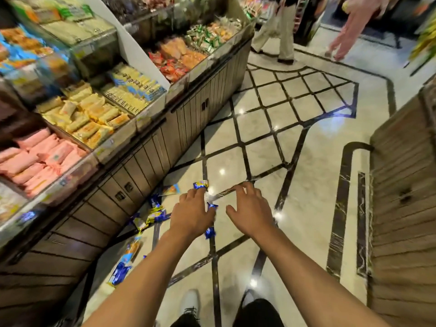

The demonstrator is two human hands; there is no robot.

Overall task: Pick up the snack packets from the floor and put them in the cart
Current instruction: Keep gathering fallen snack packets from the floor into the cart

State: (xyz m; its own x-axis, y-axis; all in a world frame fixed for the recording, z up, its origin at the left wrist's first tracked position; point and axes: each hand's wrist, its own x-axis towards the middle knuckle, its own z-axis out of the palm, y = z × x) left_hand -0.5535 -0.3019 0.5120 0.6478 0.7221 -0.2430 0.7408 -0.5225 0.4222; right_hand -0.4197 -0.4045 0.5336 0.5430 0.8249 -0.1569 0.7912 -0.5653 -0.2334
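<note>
My left hand [192,212] is closed around several small blue snack packets [201,185]; their ends stick out past my fingers and below my palm. My right hand [250,212] hovers beside it with fingers spread and nothing in it. More blue and yellow packets [155,214] lie on the floor by the foot of the display counter. An orange packet [132,250] and a blue one [120,273] lie nearer to me. Another packet [171,190] lies flat against the counter base. No cart is in view.
A long display counter [151,147] with bins of pink, yellow and orange snacks runs along the left. A wooden counter [401,197] stands on the right. Two people [278,31] walk at the far end of the tiled aisle. My feet [191,300] show at the bottom.
</note>
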